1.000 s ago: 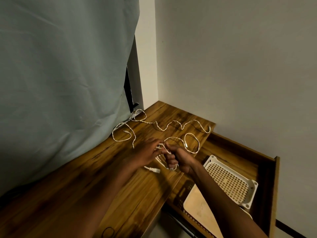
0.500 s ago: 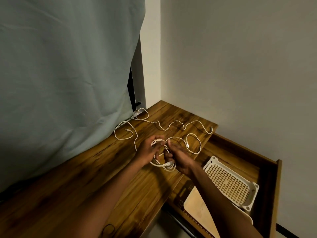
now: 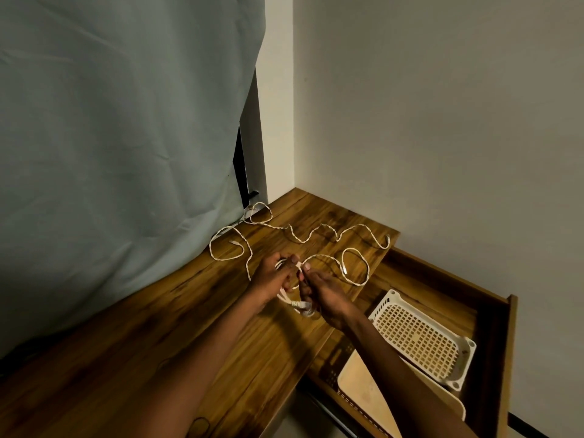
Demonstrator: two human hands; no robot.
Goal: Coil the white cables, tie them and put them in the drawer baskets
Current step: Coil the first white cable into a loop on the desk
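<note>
Head view: a white cable (image 3: pixel 295 303) is gathered into small loops between the two hands, above the near middle of the wooden desk (image 3: pixel 177 352). The left hand (image 3: pixel 271 278) has its fingers curled through the upper part of the loops, with the fingertips pinching the strands. The right hand (image 3: pixel 325 294) is just beside it, touching at the fingertips, its fingers curled around the right side of the same bundle. A white plug end and a short doubled stretch hang below the two hands, over the desk surface.

From the held bundle the cable runs on past the hands: one loose ring (image 3: pixel 355 267) lies on the desk just beyond the right hand, near the desk's right edge. Farther back, a long wavy run (image 3: pixel 316 235) crosses the desk towards the corner, with another loop (image 3: pixel 226 245) lying against the grey-green curtain (image 3: pixel 120 137). How many separate cables these strands make up cannot be told; at least two free connector ends show.

To the right of the desk, one drawer (image 3: pixel 493 343) stands pulled open. In it sit two white perforated baskets: one (image 3: pixel 420 339) tilted with its mesh bottom in view, the other (image 3: pixel 363 393) nearer, partly hidden by the right forearm. Pale walls (image 3: pixel 442 121) meet behind the desk corner.
</note>
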